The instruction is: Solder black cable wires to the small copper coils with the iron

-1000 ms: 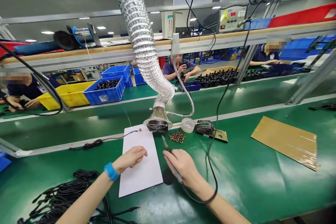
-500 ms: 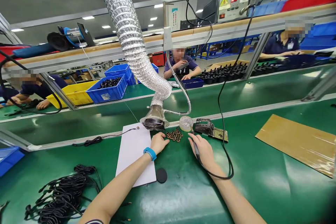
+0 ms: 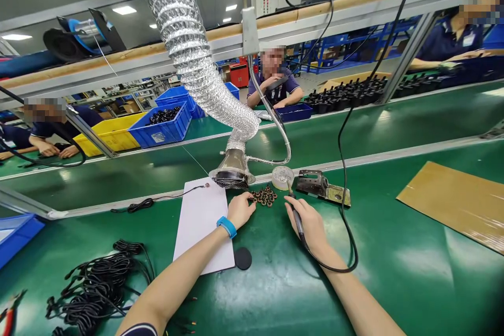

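Note:
My right hand is closed around the grey handle of a soldering iron, its tip pointing away at a round, pale tin. From the iron's rear end a black cord loops beside my forearm. My left hand, with a blue band at the wrist, has its fingertips pinched at the left edge of a pile of small brass-and-black parts. Whatever is between those fingertips is too small to make out. Under the left wrist lies a white board, with a thin black cable ending on it.
A fume-extractor nozzle hangs behind the pile. Right of the tin is a soldering iron stand. Bundled black cables, red-handled pliers, a black disc and a brown sheet lie around. Co-workers sit beyond the bench.
The view has shifted a little. My left fingers have closed together at the pile's edge. My right hand still holds the soldering iron, its tip now at the tin.

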`<act>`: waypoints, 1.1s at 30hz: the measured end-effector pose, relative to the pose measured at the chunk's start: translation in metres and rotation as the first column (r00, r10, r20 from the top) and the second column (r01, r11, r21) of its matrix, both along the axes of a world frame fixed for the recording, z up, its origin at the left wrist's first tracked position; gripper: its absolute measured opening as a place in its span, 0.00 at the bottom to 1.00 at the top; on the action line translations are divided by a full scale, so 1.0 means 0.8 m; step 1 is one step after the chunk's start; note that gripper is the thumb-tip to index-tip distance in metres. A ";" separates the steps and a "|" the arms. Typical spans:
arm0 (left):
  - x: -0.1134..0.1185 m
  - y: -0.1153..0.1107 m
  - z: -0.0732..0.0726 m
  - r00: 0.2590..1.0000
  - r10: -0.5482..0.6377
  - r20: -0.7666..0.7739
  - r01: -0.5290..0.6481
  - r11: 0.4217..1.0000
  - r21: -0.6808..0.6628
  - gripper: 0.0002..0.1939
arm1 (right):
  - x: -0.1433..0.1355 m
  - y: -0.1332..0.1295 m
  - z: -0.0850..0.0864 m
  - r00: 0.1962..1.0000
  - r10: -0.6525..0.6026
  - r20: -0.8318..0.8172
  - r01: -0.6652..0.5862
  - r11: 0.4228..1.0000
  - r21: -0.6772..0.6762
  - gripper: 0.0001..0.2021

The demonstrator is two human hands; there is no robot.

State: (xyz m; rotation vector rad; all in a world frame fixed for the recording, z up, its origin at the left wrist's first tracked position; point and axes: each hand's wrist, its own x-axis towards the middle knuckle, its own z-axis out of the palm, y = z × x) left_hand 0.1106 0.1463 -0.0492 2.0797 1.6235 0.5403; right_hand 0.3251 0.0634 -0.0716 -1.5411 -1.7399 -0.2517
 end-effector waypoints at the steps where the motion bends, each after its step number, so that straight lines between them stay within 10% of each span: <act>1: -0.001 0.000 0.001 1.000 0.000 -0.003 0.000 1.000 -0.002 0.13 | 0.001 0.000 0.000 1.000 -0.002 -0.003 0.002 1.000 -0.001 0.15; 7: 0.001 0.003 0.002 0.998 0.058 -0.011 -0.058 0.998 -0.001 0.22 | 0.002 -0.001 -0.001 1.000 -0.003 -0.018 0.002 1.000 -0.014 0.16; 21: -0.007 0.002 0.004 0.996 -0.014 0.086 0.015 1.000 -0.010 0.07 | 0.006 -0.002 0.003 0.999 0.011 -0.032 -0.011 1.000 0.003 0.16; 33: -0.069 -0.102 0.052 0.962 -0.222 0.160 0.242 0.963 -0.117 0.08 | 0.009 -0.004 -0.001 0.997 0.001 -0.083 -0.001 1.000 -0.011 0.16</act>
